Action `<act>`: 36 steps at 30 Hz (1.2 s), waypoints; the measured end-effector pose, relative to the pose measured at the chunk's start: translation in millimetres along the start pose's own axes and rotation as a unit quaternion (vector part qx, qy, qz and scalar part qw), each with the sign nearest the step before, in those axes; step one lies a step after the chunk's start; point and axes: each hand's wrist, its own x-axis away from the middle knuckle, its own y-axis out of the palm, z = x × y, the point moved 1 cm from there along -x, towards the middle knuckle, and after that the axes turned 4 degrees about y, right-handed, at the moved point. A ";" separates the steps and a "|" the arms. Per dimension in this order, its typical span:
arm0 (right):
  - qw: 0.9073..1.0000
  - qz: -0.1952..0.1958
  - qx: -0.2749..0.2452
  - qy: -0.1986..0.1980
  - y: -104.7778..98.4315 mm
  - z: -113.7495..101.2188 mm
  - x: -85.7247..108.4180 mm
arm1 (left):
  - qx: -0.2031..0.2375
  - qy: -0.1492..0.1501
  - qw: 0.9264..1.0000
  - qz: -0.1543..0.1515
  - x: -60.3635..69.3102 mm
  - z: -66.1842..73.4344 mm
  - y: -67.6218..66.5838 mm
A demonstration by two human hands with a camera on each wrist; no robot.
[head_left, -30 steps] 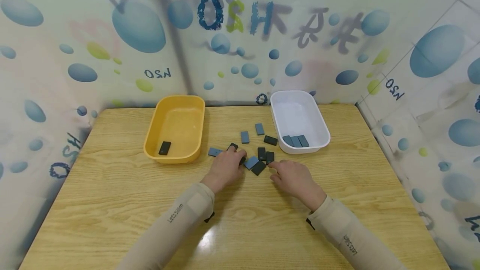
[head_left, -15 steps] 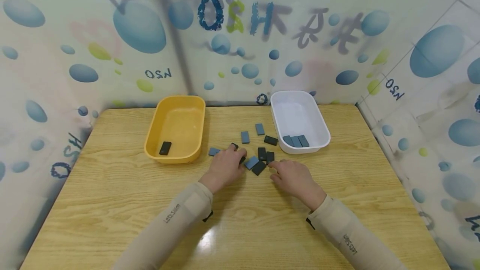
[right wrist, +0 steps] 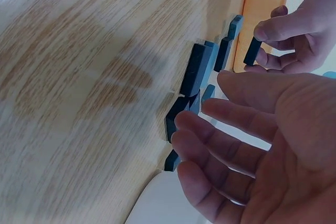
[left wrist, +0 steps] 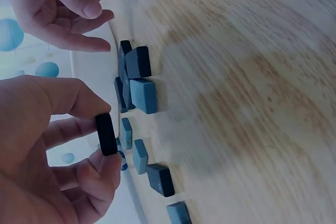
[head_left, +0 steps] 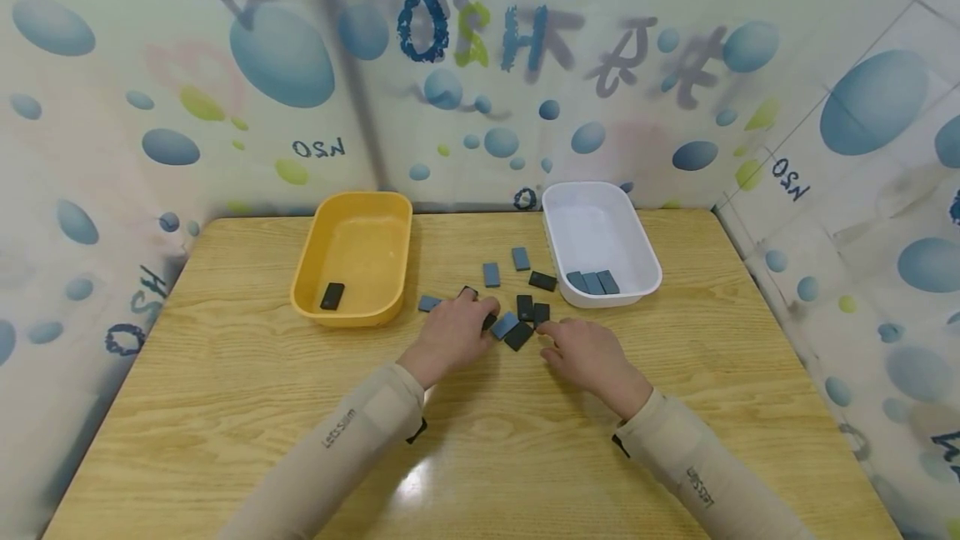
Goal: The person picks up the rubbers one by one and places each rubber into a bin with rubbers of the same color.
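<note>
My left hand (head_left: pixel 452 332) pinches a small black tile (left wrist: pixel 106 134) between thumb and fingers, seen edge-on just above the table in the left wrist view. Around it lie loose black and blue-grey tiles: a blue-grey tile (head_left: pixel 430 303) left of the hand, a black tile (left wrist: pixel 160 180) by its fingers, another blue-grey tile (head_left: pixel 505 325) to its right. My right hand (head_left: pixel 588 359), fingers loosely bent and holding nothing, is beside a black tile (head_left: pixel 542 314) at the cluster's right side. Whether its index fingertip touches that tile I cannot tell.
At the back left stands a yellow tray (head_left: pixel 363 244) with one black tile (head_left: pixel 332 296) inside. A white tray (head_left: pixel 592 227) at the back right holds several blue-grey tiles (head_left: pixel 593 282). A patterned wall covering (head_left: pixel 465 148) rises behind the wooden table (head_left: pixel 525 457).
My left forearm has shifted slightly left, and the left hand now covers more of the blue-grey tile beside it. The right hand has stayed in place.
</note>
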 end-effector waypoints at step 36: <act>1.000 -0.001 -0.007 -0.004 0.6 -0.2 -1.3 | 0.017 -0.007 1.000 0.009 23.0 -24.7 -57.5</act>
